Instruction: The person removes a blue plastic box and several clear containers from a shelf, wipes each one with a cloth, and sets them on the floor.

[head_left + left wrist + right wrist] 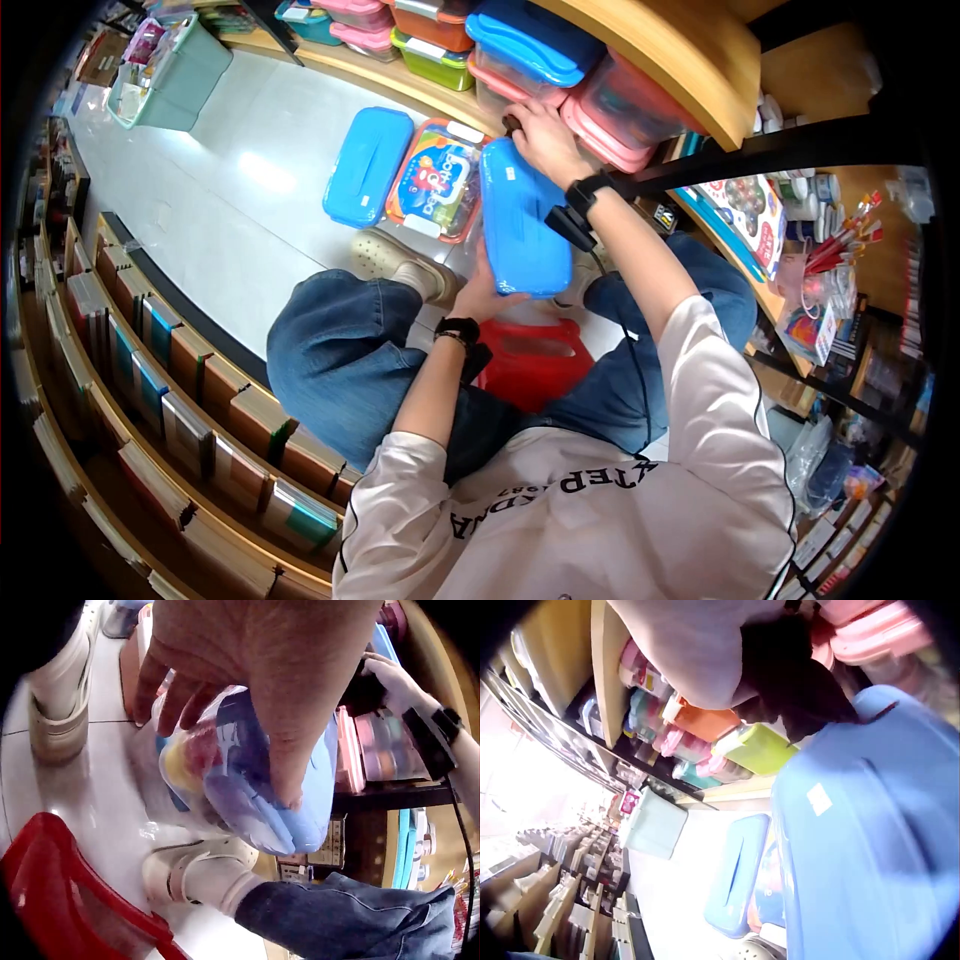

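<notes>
My left hand [480, 292] grips the near end of a clear plastic box with a blue lid [527, 225]. In the left wrist view the thumb of that hand [262, 652] lies over the lid, and yellow and red contents [187, 757] show through the clear side. My right hand [545, 140] is beyond the box's far end, by the shelf. It holds a dark, limp, cloth-like piece [787, 682], which hangs by the blue lid's edge in the right wrist view. The right fingertips are largely hidden there.
On the floor lie another blue lid [368, 165] and a box with a printed label [430, 180]. Lidded boxes [435, 60] fill the shelf ahead. A red plastic container [530, 365] sits between my legs, a pale green bin [175, 75] far left, and book racks [190, 390] at left.
</notes>
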{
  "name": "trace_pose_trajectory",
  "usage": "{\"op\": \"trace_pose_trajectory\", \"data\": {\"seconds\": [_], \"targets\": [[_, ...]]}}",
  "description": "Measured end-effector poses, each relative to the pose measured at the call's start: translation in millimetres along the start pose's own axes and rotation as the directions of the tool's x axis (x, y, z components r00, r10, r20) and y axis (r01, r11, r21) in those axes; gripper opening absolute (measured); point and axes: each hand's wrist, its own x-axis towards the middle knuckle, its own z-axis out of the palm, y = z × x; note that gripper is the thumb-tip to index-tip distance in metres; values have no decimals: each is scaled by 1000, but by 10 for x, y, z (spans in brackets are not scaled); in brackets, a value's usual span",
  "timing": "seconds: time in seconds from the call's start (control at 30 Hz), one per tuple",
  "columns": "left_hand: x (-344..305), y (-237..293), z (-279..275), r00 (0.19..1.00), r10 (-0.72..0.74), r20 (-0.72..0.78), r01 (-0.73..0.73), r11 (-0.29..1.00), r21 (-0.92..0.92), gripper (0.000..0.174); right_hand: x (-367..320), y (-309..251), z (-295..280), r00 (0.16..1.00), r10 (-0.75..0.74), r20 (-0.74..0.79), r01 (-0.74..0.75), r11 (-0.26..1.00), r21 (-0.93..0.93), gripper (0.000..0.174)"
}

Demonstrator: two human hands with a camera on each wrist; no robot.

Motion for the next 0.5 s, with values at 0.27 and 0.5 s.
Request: {"op": "trace_pose_trajectory", "data": {"seconds": [0.27,0.5], "targets": [[-9,125,-38,991,-129,28,127,990,64,125,49,237,210,951,145,273,-117,986,-115,30],[-17,108,-33,998,-64,27,61,991,120,127,-298,586,107,908,393,144,-416,883,217,31]]}}
